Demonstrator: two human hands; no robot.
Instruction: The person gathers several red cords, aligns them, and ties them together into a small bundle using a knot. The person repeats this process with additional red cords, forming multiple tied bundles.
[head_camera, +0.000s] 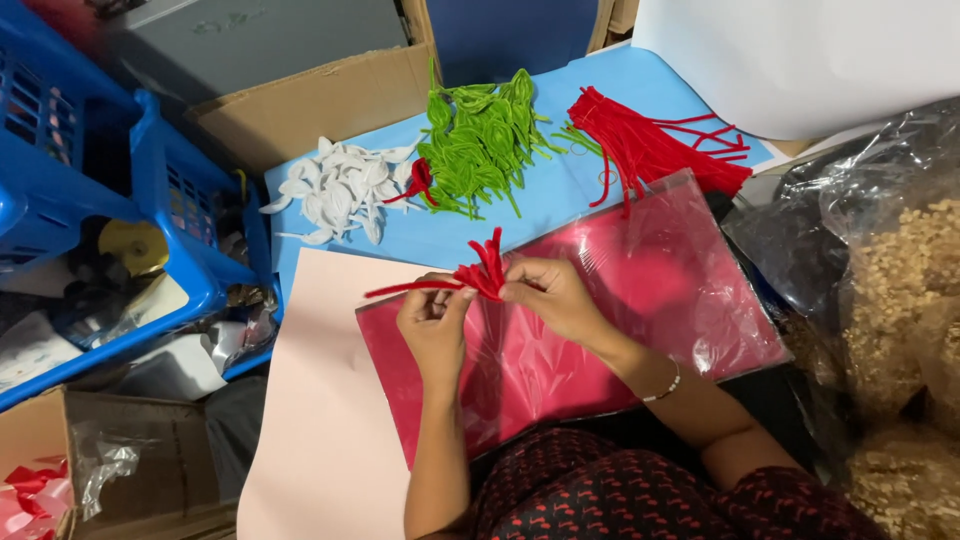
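Both hands are working 1 red pipe-cleaner piece (480, 272) right over the red sheet pack (690, 290), near its upper-left corner. The left hand (432, 322) has its fingers pinched narrow on the long straight tail, and the right hand (552, 297) is closed around the bunched end where several loops fan upward.

Which way it lies: the long axis runs roughly left-right, the thin tail pointing left past the pack's edge over the pink card (320, 420), and the looped tips pointing up and away from the person.

How far along, as I'd judge it – the loops look mostly formed, but that tail isn't wrapped or tucked, so this piece seems only partway shaped. Lots of stock waits beyond the pack on the blue table (560, 200): a bundle of red stems (650, 140) at the pack's far edge, a green pile (480, 140) left of that, and white petals (340, 190) further left. 1 small red bit (418, 182) sits between the green and the white – can't tell if it's a finished one.
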